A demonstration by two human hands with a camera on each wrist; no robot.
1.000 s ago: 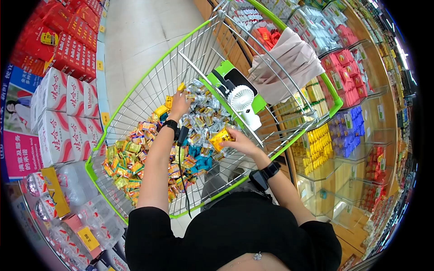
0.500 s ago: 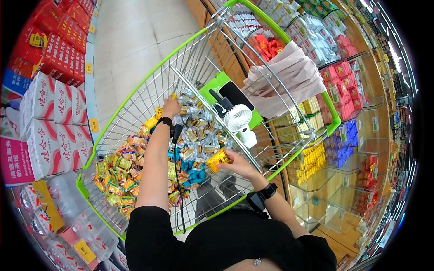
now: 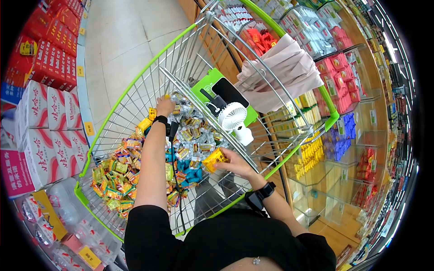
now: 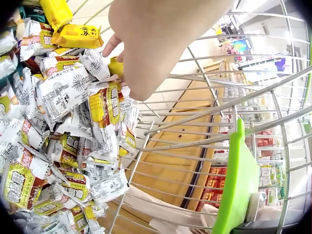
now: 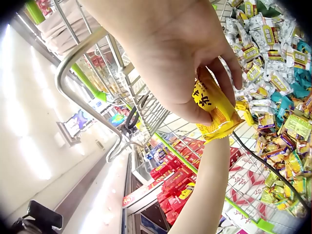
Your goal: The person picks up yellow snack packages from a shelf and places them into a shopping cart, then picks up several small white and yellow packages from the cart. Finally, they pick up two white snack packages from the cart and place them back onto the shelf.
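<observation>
My right hand (image 3: 237, 163) grips a yellow wrapped snack packet (image 3: 214, 159) between thumb and fingers, over the near side of the cart basket. Dark characters show on its wrapper in the right wrist view, where the thumb lies across it. At the far edge of the heap, my left hand (image 3: 166, 107) pinches another yellow packet (image 4: 116, 67), mostly hidden behind the hand. White-and-yellow wrapped snacks (image 4: 63, 95) lie right beside those fingers. Two more yellow packets (image 4: 78, 36) rest on the heap close by.
The green-rimmed shopping cart (image 3: 135, 82) holds sorted heaps: orange-green packets (image 3: 115, 174), teal ones (image 3: 192, 174) and white ones. A white fan (image 3: 233, 116) and phone (image 3: 230, 92) sit on the child-seat panel. Pale cloth (image 3: 282, 74) hangs over the frame. Boxes (image 3: 38, 106) stand left, snack bins right.
My left hand has lowered its yellow packet toward the far edge of the white snacks. My right hand still holds its packet. The head view has shifted slightly.
</observation>
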